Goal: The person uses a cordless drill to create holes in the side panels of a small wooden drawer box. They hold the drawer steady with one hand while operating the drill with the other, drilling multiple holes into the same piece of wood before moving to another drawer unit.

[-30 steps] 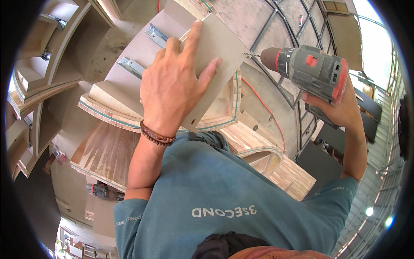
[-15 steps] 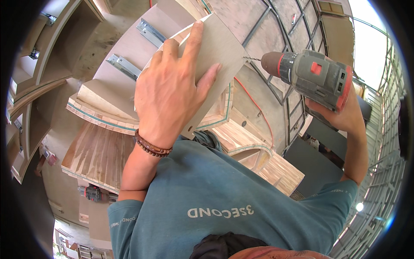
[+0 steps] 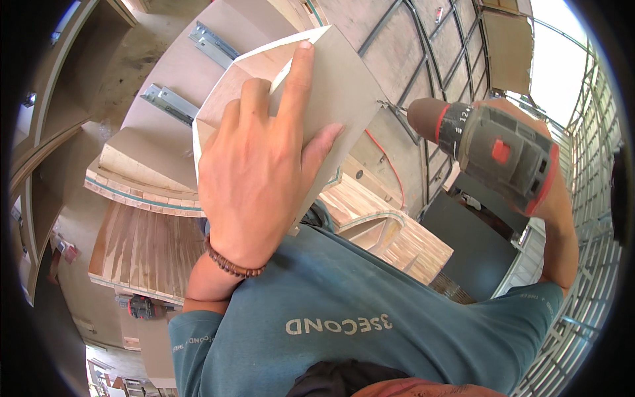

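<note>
I have the panel (image 3: 347, 86) beneath my left hand (image 3: 254, 169), index fingertip near its twelve-o'clock corner, thumb toward two; other fingertips are hidden, grip unclear. At three, my right hand (image 3: 560, 198) grips the drill (image 3: 493, 142), bit beside the panel's edge.

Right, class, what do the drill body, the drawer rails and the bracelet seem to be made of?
Drill body: probably plastic, matte grey and red, with moulded-looking ridges.
Drawer rails: likely metal, judging by their silvery shine.
Bracelet: smooth-looking brown beads, perhaps wood; plastic is possible.
</note>
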A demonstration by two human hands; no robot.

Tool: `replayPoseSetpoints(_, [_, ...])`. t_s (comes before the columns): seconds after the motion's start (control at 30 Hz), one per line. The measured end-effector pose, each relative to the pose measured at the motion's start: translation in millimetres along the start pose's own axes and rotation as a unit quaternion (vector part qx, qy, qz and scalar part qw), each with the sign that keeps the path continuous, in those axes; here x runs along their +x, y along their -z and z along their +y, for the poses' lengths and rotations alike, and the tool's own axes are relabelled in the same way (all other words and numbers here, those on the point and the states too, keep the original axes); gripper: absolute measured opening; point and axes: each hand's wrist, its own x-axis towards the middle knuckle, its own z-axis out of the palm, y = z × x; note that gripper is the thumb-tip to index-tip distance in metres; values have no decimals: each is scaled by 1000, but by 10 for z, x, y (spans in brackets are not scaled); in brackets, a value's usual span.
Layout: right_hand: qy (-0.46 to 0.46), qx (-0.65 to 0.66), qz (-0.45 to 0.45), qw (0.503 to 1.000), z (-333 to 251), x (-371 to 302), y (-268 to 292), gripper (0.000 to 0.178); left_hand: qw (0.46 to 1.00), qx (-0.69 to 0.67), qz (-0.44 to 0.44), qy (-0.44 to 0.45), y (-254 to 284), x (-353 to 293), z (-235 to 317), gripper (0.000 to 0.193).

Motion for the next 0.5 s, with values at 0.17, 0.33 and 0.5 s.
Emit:
replayPoseSetpoints(0.17, [-24, -59, 7, 998, -168, 58, -49, 51, 1000, -4, -11, 0, -11, 23, -30, 79])
replayPoseSetpoints(0.33, [-61, -79, 20, 995, -216, 78, -65, 46, 1000, -8, -16, -1, -12, 33, -23, 83])
replayPoseSetpoints(0.5, [-37, -137, 21, 990, -185, 86, -49, 46, 1000, -12, -23, 0, -8, 53, -24, 85])
